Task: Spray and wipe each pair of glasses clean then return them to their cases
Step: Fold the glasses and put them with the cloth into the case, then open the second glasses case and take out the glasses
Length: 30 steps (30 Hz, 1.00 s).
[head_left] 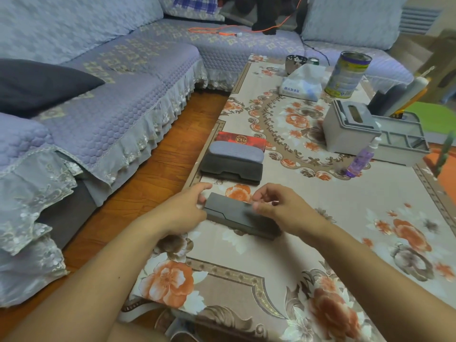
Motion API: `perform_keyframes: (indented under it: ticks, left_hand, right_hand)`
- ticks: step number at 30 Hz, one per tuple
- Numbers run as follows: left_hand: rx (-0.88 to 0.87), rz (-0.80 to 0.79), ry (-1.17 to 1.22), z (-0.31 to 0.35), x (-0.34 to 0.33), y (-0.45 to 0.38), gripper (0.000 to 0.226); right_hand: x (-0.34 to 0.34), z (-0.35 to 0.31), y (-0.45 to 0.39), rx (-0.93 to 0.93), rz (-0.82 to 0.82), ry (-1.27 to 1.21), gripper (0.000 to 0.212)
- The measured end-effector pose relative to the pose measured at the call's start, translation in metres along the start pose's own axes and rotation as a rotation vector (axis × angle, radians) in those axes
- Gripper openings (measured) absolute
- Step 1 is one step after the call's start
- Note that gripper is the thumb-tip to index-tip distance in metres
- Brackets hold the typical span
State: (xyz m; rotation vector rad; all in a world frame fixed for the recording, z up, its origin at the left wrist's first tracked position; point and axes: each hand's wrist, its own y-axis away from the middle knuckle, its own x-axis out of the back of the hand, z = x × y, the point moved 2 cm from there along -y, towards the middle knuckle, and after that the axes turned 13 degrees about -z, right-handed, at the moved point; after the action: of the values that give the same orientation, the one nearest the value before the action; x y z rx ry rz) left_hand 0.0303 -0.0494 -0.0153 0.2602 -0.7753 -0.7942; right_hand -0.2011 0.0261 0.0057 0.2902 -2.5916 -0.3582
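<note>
A dark grey glasses case (pixel 234 215) lies closed on the flowered tablecloth near the table's left edge. My left hand (pixel 183 208) grips its left end and my right hand (pixel 278 206) grips its right end, thumb on the lid. Behind it sits a second dark case (pixel 232 166) with a grey-blue case (pixel 237 150) stacked on top, and a red case (pixel 240 139) behind those. A purple spray bottle (pixel 360 159) stands to the right. No glasses are visible.
A grey organiser box (pixel 350 129) with a tray, a tissue pack (pixel 302 83), a tall tin (pixel 346 75) and a cup (pixel 294 64) occupy the far half of the table (pixel 345 230). A purple sofa (pixel 111 99) runs along the left.
</note>
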Motion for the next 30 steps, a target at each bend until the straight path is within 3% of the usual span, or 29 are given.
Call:
perform_keyframes:
  ticks: [5, 7, 11, 15, 18, 22, 26, 30]
  left_hand:
    - [-0.013, 0.004, -0.013, -0.004, 0.004, 0.002, 0.076]
    - [-0.079, -0.011, -0.149, 0.000, 0.002, 0.002, 0.084]
    - [-0.223, -0.081, -0.492, 0.009, -0.010, -0.006, 0.087]
    - [-0.390, -0.019, -0.764, 0.022, -0.021, -0.017, 0.072]
    - [-0.498, 0.032, -0.759, 0.028, -0.024, -0.018, 0.058]
    - [-0.492, 0.017, -0.708, 0.026, -0.025, -0.017, 0.049]
    - [-0.498, 0.026, -0.708, 0.031, -0.019, -0.011, 0.046]
    - [-0.390, 0.059, -0.649, 0.021, 0.001, -0.009, 0.049]
  right_hand:
    - [0.012, 0.001, -0.002, -0.062, 0.062, -0.020, 0.004]
    - [0.017, 0.002, -0.008, -0.081, 0.100, 0.004, 0.002]
    - [0.025, 0.000, -0.041, -0.055, 0.202, 0.367, 0.030]
    - [0.028, -0.004, -0.082, 0.023, 0.121, 0.727, 0.055]
    - [0.029, -0.007, -0.098, 0.075, 0.059, 0.916, 0.058]
    - [0.030, -0.007, -0.102, 0.129, 0.056, 1.029, 0.054]
    - [0.036, -0.009, -0.092, 0.102, 0.022, 1.057, 0.050]
    - [0.054, 0.013, -0.059, 0.030, -0.006, 1.013, 0.048]
